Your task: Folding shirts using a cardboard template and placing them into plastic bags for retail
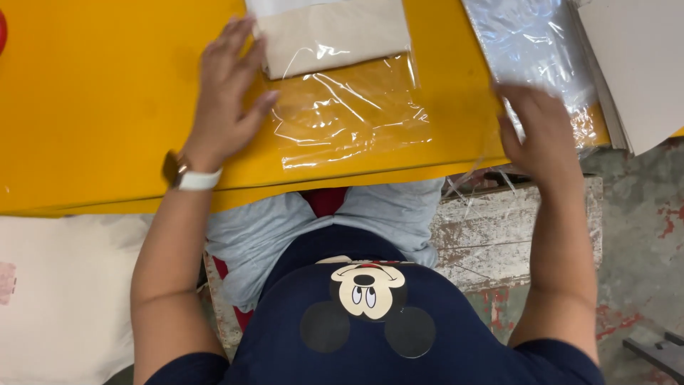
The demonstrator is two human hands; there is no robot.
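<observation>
Our left hand (224, 93) lies spread flat beside a clear bag (349, 107), beige folded cloth (331, 32) half inside; our open right hand (541, 132) touches spare bags (531, 50).

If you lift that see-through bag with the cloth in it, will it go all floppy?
Probably. The clear bag is thin and wrinkled, so its empty end would likely droop. The folded beige cloth fills only one end. The shiny film may slip under the left hand.

Yellow table (107, 107); beige cloth (335, 32); clear bag (349, 114).
</observation>
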